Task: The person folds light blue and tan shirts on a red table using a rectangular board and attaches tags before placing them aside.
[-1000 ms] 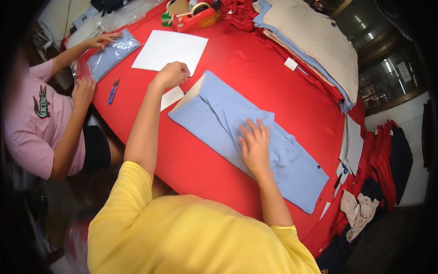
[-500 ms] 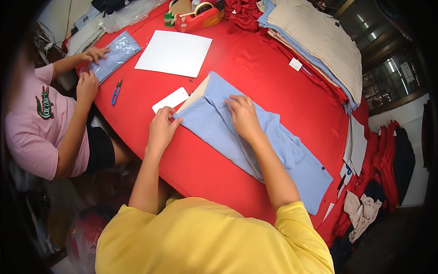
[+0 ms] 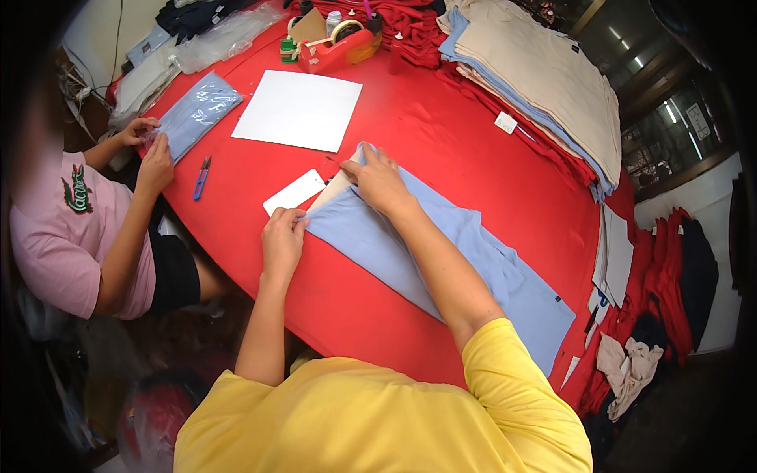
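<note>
A folded light blue garment (image 3: 505,272) lies slantwise before me on the red-covered table (image 3: 473,158), with a cream strip showing at its upper left end. My left hand (image 3: 282,243) is closed on the near corner of that end, fingertips pinched at the cloth edge. Over the far corner lies my right hand (image 3: 380,183), thumb and fingers apart, touching the fabric. A white card tag (image 3: 293,192) rests beside the garment, just beyond my left hand.
A white board (image 3: 298,109) lies farther off, near a red tape dispenser (image 3: 335,54). Blue thread snips (image 3: 202,178) sit at left, close to a co-worker handling a plastic-wrapped blue garment (image 3: 197,118). Stacked cream and blue garments (image 3: 536,71) stand at the far right.
My right hand has moved up and left from the garment's middle to its far corner. The co-worker's hands have drawn back to the near end of the wrapped garment.
</note>
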Demonstrator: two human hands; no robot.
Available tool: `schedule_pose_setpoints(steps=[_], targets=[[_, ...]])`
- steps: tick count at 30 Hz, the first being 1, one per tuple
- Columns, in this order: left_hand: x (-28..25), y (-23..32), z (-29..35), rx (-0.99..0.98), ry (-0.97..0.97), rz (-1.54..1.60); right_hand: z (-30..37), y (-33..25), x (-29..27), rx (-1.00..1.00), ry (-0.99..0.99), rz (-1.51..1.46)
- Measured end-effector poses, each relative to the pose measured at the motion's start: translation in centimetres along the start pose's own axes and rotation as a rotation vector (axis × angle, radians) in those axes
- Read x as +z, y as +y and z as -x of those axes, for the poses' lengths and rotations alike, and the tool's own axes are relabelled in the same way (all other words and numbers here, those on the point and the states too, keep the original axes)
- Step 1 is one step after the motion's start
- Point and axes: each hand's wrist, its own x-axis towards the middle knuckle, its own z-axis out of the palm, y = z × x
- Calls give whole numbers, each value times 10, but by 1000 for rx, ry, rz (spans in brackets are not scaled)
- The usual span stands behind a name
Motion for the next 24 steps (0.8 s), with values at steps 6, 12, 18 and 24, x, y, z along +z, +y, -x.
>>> schedule_pose_setpoints(steps=[6, 12, 18, 24], targets=[[-4, 4, -4, 3, -50, -11, 1, 4, -5, 4, -1, -37], [-3, 36, -6, 179, -19, -195, 74, 20, -73, 142, 297, -172], [49, 67, -33, 691, -223, -171, 254, 75, -134, 549, 396, -147], [61, 53, -59, 642, -480, -153, 430, 112, -123, 1092, 463, 27]])
